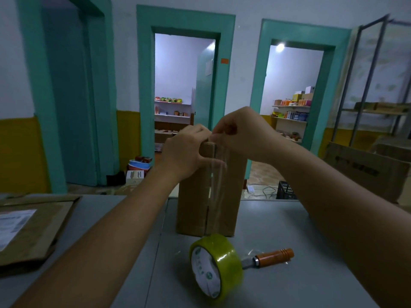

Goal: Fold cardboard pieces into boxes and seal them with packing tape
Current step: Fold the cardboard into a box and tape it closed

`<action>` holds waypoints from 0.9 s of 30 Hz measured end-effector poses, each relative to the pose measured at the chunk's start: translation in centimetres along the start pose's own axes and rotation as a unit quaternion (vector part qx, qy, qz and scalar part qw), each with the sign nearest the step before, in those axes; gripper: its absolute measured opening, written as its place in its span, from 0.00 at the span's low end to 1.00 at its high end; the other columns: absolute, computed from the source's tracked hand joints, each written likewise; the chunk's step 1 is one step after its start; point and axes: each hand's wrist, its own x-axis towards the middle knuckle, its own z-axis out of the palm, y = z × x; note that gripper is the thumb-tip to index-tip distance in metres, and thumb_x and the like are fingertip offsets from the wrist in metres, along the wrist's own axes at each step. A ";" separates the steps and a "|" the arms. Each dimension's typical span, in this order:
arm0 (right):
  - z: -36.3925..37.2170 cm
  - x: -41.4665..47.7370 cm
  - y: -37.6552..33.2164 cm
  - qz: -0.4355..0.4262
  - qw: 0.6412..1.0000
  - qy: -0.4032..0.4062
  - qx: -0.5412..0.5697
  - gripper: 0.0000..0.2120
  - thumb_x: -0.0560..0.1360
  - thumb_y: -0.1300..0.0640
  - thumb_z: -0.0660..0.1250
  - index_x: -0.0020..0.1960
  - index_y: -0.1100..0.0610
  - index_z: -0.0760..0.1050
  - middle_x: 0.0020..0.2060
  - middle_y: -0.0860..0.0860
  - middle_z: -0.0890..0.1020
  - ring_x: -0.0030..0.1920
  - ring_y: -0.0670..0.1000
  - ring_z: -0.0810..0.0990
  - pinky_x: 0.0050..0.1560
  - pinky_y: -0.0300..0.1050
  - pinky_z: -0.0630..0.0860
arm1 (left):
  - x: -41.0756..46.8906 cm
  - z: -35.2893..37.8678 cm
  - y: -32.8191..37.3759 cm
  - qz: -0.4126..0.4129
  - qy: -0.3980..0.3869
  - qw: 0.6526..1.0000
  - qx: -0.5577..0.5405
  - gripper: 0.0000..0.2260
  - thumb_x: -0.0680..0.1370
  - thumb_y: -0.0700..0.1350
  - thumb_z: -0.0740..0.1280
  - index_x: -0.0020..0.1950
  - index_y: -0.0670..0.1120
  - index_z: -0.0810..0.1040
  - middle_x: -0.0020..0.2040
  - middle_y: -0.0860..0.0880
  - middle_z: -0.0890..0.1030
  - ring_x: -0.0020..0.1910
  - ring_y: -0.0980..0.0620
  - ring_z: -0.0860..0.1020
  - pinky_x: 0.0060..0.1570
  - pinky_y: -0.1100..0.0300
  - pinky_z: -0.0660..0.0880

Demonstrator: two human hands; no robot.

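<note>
Grey table [278, 218] — left hand [184, 150] grips box [231, 196], right hand [242, 132] pinches tape [219, 158].

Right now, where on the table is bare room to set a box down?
Bare table lies right of the upright box, behind the knife. Another strip lies between flat cardboard and box. The tape roll and knife crowd the front.
</note>
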 end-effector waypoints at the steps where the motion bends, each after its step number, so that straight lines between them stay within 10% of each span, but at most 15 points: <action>1: 0.2 0.2 0.2 0.002 1.000 0.001 -0.001 0.03 0.78 0.56 0.73 0.51 0.53 0.86 0.39 0.44 0.83 0.38 0.43 0.80 0.37 0.30 0.75 | 0.0 0.0 -0.1 0.000 0.004 1.000 -0.001 0.37 0.66 0.80 0.67 0.61 0.52 0.81 0.58 0.54 0.81 0.54 0.53 0.78 0.43 0.58 0.74; 27: 0.7 1.1 0.4 -0.001 1.000 0.010 0.013 0.04 0.80 0.55 0.71 0.51 0.52 0.85 0.40 0.45 0.84 0.39 0.43 0.81 0.37 0.27 0.72 | -1.3 -0.4 0.1 -0.003 0.029 1.000 -0.010 0.36 0.66 0.80 0.67 0.60 0.54 0.80 0.57 0.55 0.82 0.50 0.59 0.73 0.40 0.62 0.67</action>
